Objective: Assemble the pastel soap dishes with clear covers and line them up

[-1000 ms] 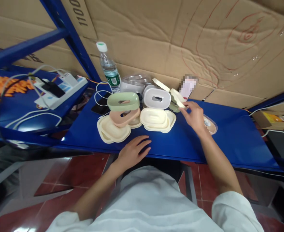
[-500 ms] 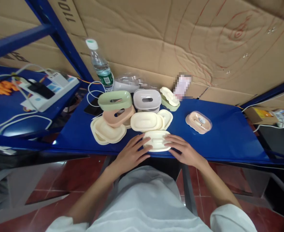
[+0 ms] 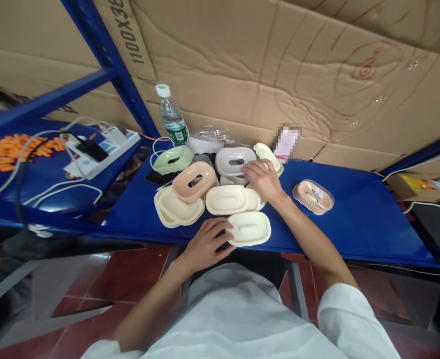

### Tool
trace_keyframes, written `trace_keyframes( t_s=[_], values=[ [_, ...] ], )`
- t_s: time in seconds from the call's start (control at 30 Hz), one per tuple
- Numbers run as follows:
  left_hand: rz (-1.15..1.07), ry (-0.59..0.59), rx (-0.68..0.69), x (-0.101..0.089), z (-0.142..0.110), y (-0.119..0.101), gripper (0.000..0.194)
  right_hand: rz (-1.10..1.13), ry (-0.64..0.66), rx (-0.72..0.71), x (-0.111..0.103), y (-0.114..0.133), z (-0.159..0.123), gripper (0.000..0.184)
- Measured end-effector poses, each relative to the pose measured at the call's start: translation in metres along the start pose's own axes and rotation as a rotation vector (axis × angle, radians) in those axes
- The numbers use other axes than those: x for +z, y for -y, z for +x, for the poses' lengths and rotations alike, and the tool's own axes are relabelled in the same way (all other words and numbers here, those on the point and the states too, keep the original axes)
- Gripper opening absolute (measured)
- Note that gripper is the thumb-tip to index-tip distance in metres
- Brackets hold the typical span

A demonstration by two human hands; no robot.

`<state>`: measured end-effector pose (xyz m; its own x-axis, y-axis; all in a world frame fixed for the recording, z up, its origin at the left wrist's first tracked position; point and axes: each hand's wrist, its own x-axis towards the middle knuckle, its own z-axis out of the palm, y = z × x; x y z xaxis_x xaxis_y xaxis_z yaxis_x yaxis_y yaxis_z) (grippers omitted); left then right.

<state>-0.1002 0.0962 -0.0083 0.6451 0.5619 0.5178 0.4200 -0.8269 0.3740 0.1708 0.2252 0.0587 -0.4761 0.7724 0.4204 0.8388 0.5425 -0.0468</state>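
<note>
At the front of the blue table (image 3: 358, 227), a cream lid (image 3: 250, 229) lies flat, our left hand (image 3: 207, 244) loosely spread against its end, unclenched. Our right hand (image 3: 265, 181) meets the lilac cover (image 3: 227, 158) behind; whether it grips, we cannot tell. We do best pressing lightly and keeping our right wrist above the stacked lids (image 3: 225, 199).
</note>
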Motion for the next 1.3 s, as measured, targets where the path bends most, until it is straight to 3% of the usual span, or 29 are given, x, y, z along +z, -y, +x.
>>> trace_keyframes(
  t_s=[0.1, 0.2, 0.3, 0.43, 0.63, 0.87, 1.07, 1.17, 1.3],
  values=[
    [0.056, -0.018, 0.019, -0.003, -0.003, 0.000, 0.022, 0.030, -0.142, 0.080, -0.012, 0.008, -0.023, 0.031],
    [0.116, -0.016, 0.042, -0.007, -0.005, -0.001, 0.044, 0.054, -0.232, 0.142, -0.031, 0.027, -0.065, 0.028],
    [0.111, 0.007, 0.020, -0.008, -0.004, -0.002, 0.035, 0.115, -0.266, 0.146, -0.044, 0.052, -0.114, 0.041],
    [0.065, 0.031, 0.030, -0.004, 0.000, -0.002, 0.027, 0.157, -0.319, 0.197, -0.045, 0.082, -0.168, 0.062],
    [-0.014, 0.083, -0.005, -0.001, -0.001, -0.002, 0.031, 0.213, -0.258, 0.227, -0.036, 0.108, -0.222, 0.067],
    [0.006, 0.033, -0.032, 0.006, -0.005, 0.004, 0.047, 0.241, -0.105, 0.179, -0.024, 0.117, -0.235, 0.056],
    [0.121, -0.071, 0.093, 0.011, -0.008, 0.005, 0.046, 0.244, -0.047, 0.143, -0.021, 0.113, -0.225, 0.045],
    [0.137, -0.043, 0.092, 0.011, -0.012, 0.006, 0.041, 0.245, -0.022, 0.103, -0.023, 0.110, -0.224, 0.045],
    [0.095, 0.083, 0.046, 0.011, -0.015, 0.009, 0.040, 0.168, -0.014, 0.051, -0.020, 0.109, -0.224, 0.036]
  ],
)
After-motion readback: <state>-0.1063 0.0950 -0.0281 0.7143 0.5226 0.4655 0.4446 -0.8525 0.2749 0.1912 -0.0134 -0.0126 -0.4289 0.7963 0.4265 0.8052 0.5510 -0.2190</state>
